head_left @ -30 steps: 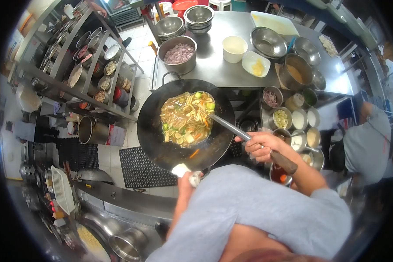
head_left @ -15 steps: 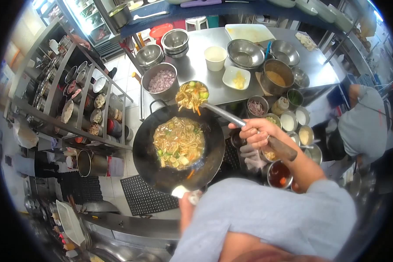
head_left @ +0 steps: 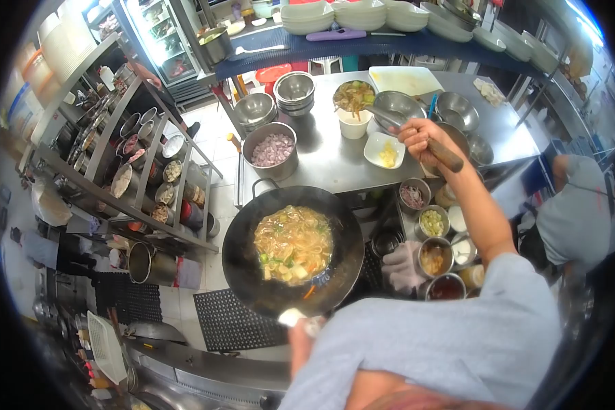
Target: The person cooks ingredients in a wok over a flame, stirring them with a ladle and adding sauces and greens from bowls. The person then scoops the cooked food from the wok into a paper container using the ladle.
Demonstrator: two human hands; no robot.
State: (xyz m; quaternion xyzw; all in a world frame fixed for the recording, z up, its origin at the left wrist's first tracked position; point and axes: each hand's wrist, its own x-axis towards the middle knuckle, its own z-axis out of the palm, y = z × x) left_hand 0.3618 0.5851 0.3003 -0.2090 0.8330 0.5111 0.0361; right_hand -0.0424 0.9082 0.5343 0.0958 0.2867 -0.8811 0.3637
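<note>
My right hand (head_left: 419, 137) is closed around the wooden handle of a long ladle (head_left: 445, 156). Its bowl, heaped with noodles and vegetables (head_left: 353, 97), hangs over a white plastic tub (head_left: 354, 128) on the steel counter; whether it touches the rim I cannot tell. Below, a large black wok (head_left: 239, 253) contains noodles in broth (head_left: 294, 236) with green and pale vegetable pieces. At the wok's near edge, my left hand (head_left: 299, 345) grips a white cloth (head_left: 292, 316); part of this hand is hidden by my sleeve and body.
On the steel counter (head_left: 321, 160) stand a pot of chopped onions (head_left: 273, 152), stacked metal bowls (head_left: 295, 89) and a white dish of yellow food (head_left: 384, 152). Ingredient containers (head_left: 433, 222) line the right side. A person in grey (head_left: 574, 212) stands farther right. Shelving (head_left: 143, 164) is left.
My right hand has carried the loaded ladle up and away from the wok, over the white tub. The view has shifted slightly. My left hand still grips the cloth at the wok's edge.
</note>
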